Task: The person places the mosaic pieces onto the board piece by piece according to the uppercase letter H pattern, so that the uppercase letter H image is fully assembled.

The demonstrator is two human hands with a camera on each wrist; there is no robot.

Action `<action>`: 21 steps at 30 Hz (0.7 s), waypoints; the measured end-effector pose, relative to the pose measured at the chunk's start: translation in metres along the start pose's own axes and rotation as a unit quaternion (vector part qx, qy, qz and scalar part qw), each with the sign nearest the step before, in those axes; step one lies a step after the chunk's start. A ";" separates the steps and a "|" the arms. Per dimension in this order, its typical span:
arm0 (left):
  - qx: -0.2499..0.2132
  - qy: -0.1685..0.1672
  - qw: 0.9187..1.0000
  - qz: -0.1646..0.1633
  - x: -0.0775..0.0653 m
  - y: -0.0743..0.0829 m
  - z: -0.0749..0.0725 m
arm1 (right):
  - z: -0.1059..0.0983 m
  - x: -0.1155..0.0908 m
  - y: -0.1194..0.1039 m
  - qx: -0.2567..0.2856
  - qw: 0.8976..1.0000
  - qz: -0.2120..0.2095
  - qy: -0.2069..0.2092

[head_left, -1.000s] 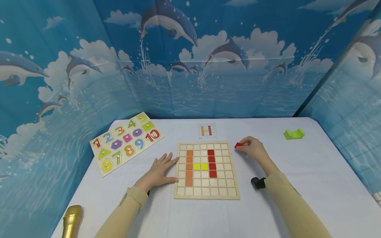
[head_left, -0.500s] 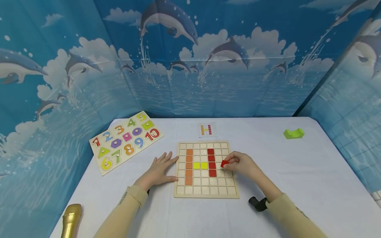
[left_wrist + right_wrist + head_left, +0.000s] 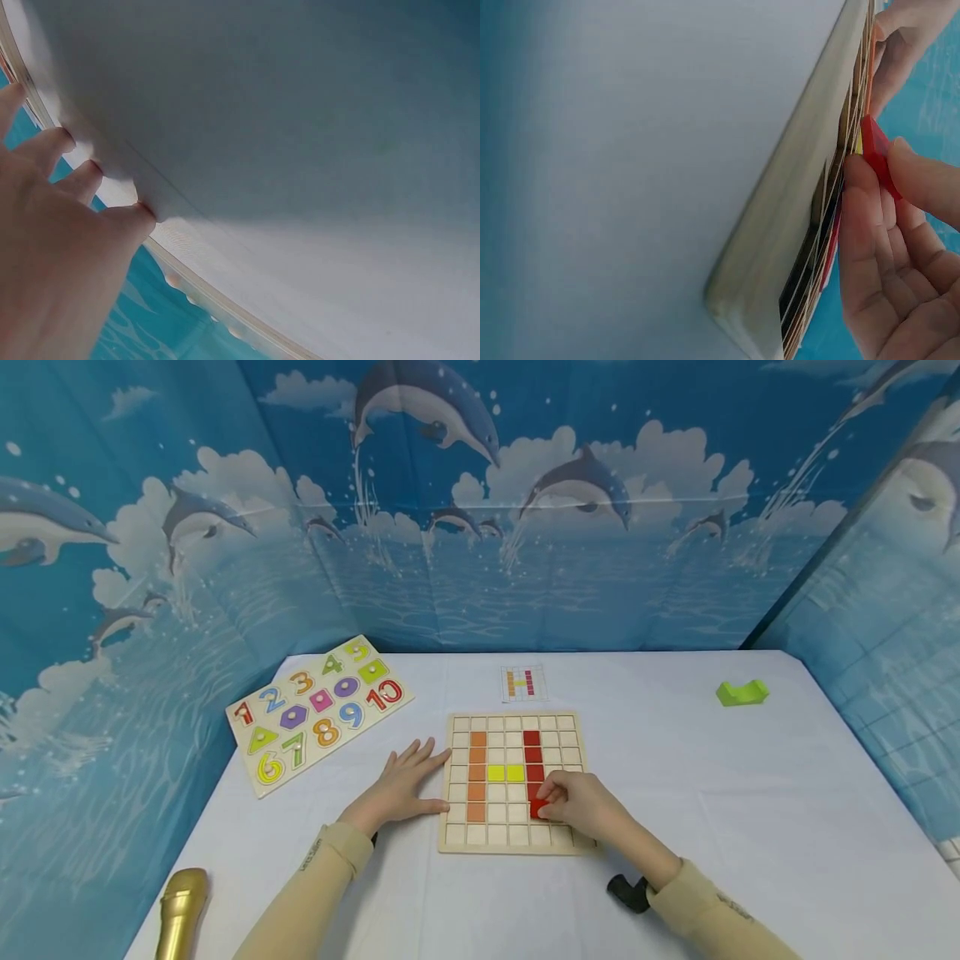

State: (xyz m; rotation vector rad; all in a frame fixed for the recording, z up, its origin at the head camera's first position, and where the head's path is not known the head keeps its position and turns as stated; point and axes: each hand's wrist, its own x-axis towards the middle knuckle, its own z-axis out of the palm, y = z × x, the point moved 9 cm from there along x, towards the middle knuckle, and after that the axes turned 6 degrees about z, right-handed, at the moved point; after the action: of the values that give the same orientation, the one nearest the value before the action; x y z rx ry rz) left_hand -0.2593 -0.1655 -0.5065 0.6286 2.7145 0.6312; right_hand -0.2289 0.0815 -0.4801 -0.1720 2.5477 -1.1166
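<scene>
A wooden grid board (image 3: 517, 849) lies in the middle of the white table. It bears a column of orange tiles (image 3: 477, 774), two yellow tiles (image 3: 506, 773) side by side, and a column of dark red tiles (image 3: 533, 756). My right hand (image 3: 587, 806) pinches a red square tile (image 3: 537, 808) between thumb and fingers at the lower end of the red column; the right wrist view shows this red tile (image 3: 877, 154) tilted over the board. With fingers spread, my left hand (image 3: 397, 785) rests at the board's left edge, fingertips touching its frame.
A pattern card (image 3: 524, 683) lies behind the board. A number puzzle board (image 3: 318, 714) is at the back left, and a green curved block (image 3: 742, 693) at the back right. A gold microphone (image 3: 180, 914) lies at the front left. A patterned dolphin curtain (image 3: 450, 585) closes off the back.
My right hand has carried the red tile from beyond the board's right edge leftward and nearer to me, to the bottom of the red column. My left hand stays in place.
</scene>
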 end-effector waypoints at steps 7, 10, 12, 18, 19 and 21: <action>-0.002 0.001 1.000 0.000 0.000 0.002 -0.001 | 0.005 0.001 -0.001 -0.027 1.000 0.011 0.011; 0.001 0.001 1.000 0.001 0.001 0.001 -0.001 | 0.005 0.001 -0.003 -0.039 0.999 0.006 0.019; 0.001 0.002 1.000 0.001 0.001 0.001 -0.001 | 0.004 0.001 -0.005 -0.046 0.999 -0.001 0.027; 0.002 0.001 1.000 0.000 0.001 0.001 -0.001 | 0.004 0.002 -0.005 -0.059 0.998 -0.007 0.037; 0.001 0.001 1.000 0.000 0.001 0.001 -0.001 | 0.005 0.002 -0.004 -0.059 0.998 -0.004 0.035; -0.001 0.001 1.000 0.000 0.000 0.001 0.000 | 0.006 0.002 -0.002 -0.056 0.998 0.001 0.032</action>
State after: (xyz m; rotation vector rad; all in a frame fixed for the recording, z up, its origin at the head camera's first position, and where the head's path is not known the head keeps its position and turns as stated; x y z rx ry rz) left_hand -0.2586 -0.1646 -0.5062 0.6278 2.7144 0.6357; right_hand -0.2286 0.0756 -0.4823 -0.1642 2.6681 -0.9949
